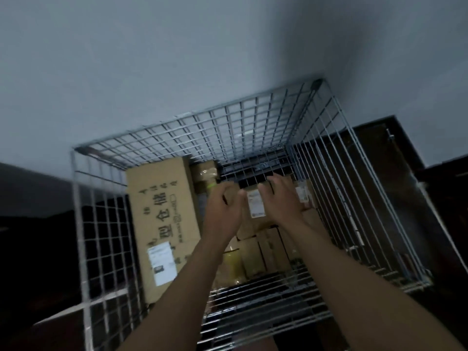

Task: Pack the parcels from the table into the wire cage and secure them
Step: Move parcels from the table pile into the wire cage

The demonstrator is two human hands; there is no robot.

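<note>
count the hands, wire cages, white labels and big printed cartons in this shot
hands: 2 (left hand, right hand)
wire cage: 1
white labels: 3
large printed carton: 1
total: 7
smaller boxes: too blurred to count, left out of the total

Silver grid wire cage (pixel 253 122) — tan parcels (pixel 162 214), white labels (pixel 162 262), black print.

Two bare forearms, uncovered along all their visible length, ending in bare hands: left hand (pixel 222 207), right hand (pixel 279 198).
</note>
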